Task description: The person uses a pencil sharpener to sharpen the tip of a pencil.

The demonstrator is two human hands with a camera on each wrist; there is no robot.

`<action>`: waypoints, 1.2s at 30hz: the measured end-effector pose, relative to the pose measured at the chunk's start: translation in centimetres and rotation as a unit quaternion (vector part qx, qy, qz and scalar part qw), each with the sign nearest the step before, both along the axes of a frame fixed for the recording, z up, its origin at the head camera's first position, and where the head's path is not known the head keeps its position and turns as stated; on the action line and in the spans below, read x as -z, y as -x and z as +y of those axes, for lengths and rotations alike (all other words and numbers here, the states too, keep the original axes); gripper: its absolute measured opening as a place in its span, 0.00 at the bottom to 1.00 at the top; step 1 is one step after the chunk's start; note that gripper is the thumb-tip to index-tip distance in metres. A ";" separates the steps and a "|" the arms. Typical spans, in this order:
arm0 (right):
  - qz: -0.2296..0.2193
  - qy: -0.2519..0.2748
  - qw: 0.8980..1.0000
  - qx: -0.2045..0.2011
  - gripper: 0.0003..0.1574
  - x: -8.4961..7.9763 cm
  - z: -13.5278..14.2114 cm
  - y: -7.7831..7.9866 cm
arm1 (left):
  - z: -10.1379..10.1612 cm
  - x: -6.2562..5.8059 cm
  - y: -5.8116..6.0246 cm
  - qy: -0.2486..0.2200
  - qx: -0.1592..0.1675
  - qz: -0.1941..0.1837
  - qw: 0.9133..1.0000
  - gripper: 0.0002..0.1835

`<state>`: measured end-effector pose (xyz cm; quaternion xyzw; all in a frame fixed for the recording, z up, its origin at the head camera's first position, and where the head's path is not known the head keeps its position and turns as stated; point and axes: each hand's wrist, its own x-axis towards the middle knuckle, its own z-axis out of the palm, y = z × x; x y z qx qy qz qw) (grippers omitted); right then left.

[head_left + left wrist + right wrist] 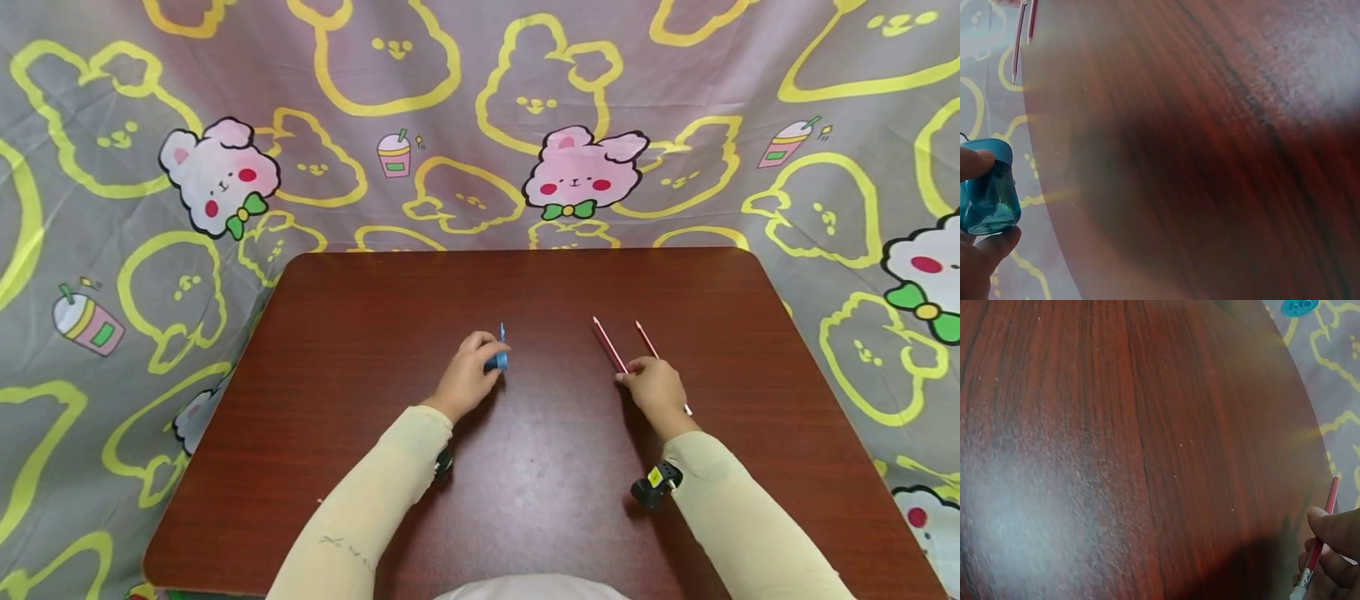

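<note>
In the head view my left hand [468, 373] grips a blue pencil sharpener [496, 362] left of the table's middle. Its see-through blue body [991, 203] shows in the left wrist view, thumb on the blue top, a fingertip under the base. The right wrist view catches the holed end [1299, 306]. A narrow light-blue piece [502, 332] shows just beyond those fingers. My right hand [655, 390] pinches a red pencil [609, 343] between thumb and fingers, point away from me, white eraser end [1299, 591] toward the wrist. A second pencil [647, 339] runs partly hidden behind this hand.
Both hands are over a dark red-brown wooden table [360, 308] with rounded corners. A patterned cloth [465, 100] hangs behind it and along both sides. Small wrist cameras [655, 485] sit at the cuffs.
</note>
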<state>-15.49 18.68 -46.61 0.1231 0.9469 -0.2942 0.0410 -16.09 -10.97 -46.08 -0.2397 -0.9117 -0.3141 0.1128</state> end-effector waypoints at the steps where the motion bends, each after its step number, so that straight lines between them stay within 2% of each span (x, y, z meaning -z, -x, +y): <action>1: 0.005 -0.004 1.000 0.001 0.15 0.1 -0.1 0.0 | 0.0 0.1 0.0 0.002 0.000 -0.005 1.000 0.18; 7: 0.002 -0.008 1.000 0.002 0.14 0.8 -0.6 0.0 | 0.2 0.8 0.1 0.011 -0.002 -0.026 1.000 0.19; 20: -0.004 -0.027 1.000 0.005 0.13 1.8 -1.0 0.5 | 0.8 1.2 0.6 0.050 -0.008 -0.011 0.999 0.19; 36: -0.023 -0.017 0.999 0.013 0.16 1.6 -1.1 0.4 | 1.5 1.6 1.1 0.058 0.001 -0.033 0.998 0.19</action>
